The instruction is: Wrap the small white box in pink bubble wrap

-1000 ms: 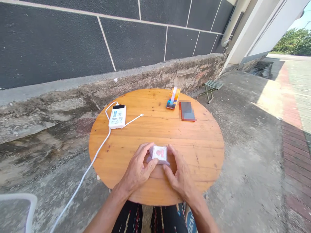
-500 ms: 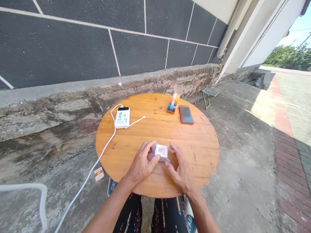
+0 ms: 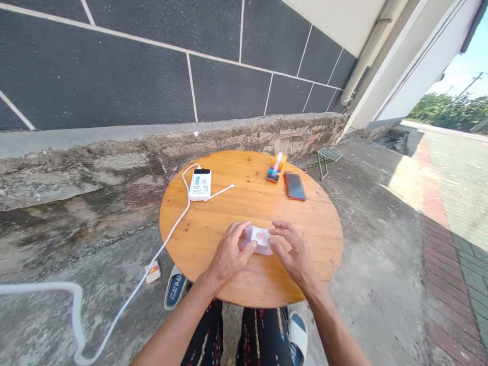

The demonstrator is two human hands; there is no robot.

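A small white box (image 3: 260,236) with a red print on top lies near the front of the round wooden table. Thin, pale purple see-through wrapping (image 3: 263,249) surrounds its base. My left hand (image 3: 233,251) grips it from the left, thumb at the near side and fingers behind. On the other side, my right hand (image 3: 292,249) is curved with its fingers apart. Its fingertips come close to the box's right edge; whether they touch it I cannot tell.
On the wooden table (image 3: 229,213), a white power bank (image 3: 200,185) with a cable (image 3: 173,231) sits back left. Back right are an orange-and-blue packet (image 3: 276,168) and a dark, red-edged phone-like slab (image 3: 295,186). A folding stool (image 3: 326,158) stands beyond, near the wall.
My right hand has lifted its fingers and come nearer the box's right edge. My left hand keeps its grip. The whole view has shifted slightly.
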